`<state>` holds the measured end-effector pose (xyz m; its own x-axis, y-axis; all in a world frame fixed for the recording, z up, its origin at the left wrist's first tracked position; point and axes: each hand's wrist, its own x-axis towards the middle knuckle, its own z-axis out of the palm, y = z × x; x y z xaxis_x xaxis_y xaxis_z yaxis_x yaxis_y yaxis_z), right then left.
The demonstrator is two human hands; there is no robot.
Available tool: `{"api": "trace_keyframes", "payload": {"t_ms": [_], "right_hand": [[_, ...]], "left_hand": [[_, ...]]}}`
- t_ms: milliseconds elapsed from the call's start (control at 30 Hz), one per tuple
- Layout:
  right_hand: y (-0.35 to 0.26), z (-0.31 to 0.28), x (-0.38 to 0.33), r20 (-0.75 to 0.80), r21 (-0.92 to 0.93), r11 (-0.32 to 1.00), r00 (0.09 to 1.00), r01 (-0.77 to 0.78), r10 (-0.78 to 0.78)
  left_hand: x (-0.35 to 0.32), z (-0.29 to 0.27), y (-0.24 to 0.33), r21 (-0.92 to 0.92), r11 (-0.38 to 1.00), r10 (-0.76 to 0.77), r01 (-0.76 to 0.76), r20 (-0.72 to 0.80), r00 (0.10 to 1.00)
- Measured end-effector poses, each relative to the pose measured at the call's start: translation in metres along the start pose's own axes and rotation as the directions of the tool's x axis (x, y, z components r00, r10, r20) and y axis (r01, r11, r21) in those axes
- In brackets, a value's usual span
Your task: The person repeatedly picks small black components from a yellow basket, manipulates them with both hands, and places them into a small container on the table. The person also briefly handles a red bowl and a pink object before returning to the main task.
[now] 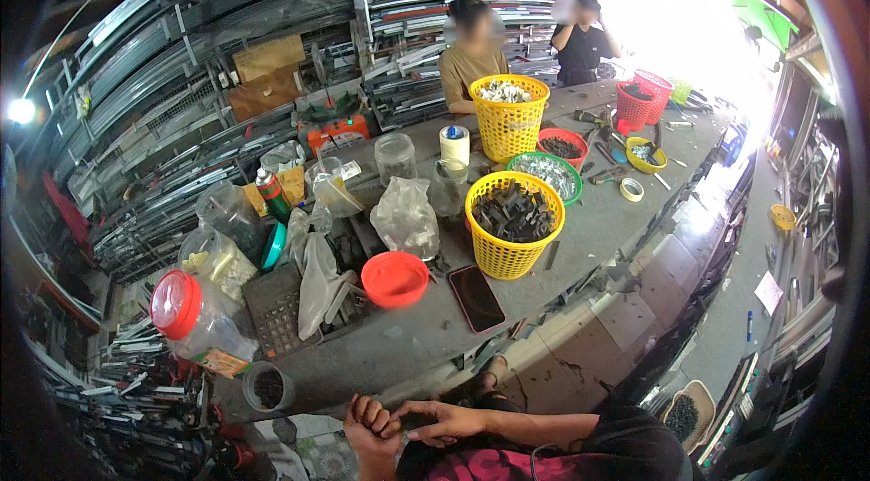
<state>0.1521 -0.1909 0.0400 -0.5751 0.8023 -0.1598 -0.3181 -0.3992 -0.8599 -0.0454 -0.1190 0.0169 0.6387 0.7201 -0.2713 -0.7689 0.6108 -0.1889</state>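
Note:
Both my hands sit low in the view, below the near edge of the grey workbench (580, 236). My left hand (370, 422) is curled into a fist. My right hand (446, 422) reaches across from the right and lays its fingers on that fist; nothing shows in either hand. Nearest on the bench are a small round pot of dark bits (267, 387), a dark phone (476, 297) lying flat, a red bowl (394, 278) and a yellow basket (514, 226) full of dark metal parts.
A calculator (275, 307), a red-lidded plastic jar (193, 320), clear bags and jars crowd the bench's left. Further back stand more yellow, green and red baskets (509, 114) and tape rolls. Two people stand behind the bench. Racks of metal profiles (272, 1) fill the wall.

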Motion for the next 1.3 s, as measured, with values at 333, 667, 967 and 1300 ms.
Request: {"api": "trace_keyframes", "payload": {"t_ms": [333,667,967,1300], "right_hand": [[-0.019,-0.007,0.011,0.140,-0.755,0.626,0.981,0.195,-0.137],[-0.054,0.028,-0.025,0.361,-0.238,0.961,0.931,0.140,-0.046],[-0.079,0.025,-0.006,0.118,-0.977,0.188,0.987,0.097,0.107],[-0.068,0.024,0.021,0.508,-0.540,0.646,0.821,0.539,-0.261]], "left_hand": [[-0.002,-0.036,0.019,-0.064,0.998,0.015,-0.017,-0.020,1.000],[-0.036,0.024,-0.008,0.103,0.979,-0.197,0.175,0.284,0.938],[-0.023,0.025,0.002,0.136,0.984,-0.116,0.114,0.008,0.993],[-0.078,-0.026,0.039,-0.130,0.991,0.006,0.017,0.173,0.985]]}}
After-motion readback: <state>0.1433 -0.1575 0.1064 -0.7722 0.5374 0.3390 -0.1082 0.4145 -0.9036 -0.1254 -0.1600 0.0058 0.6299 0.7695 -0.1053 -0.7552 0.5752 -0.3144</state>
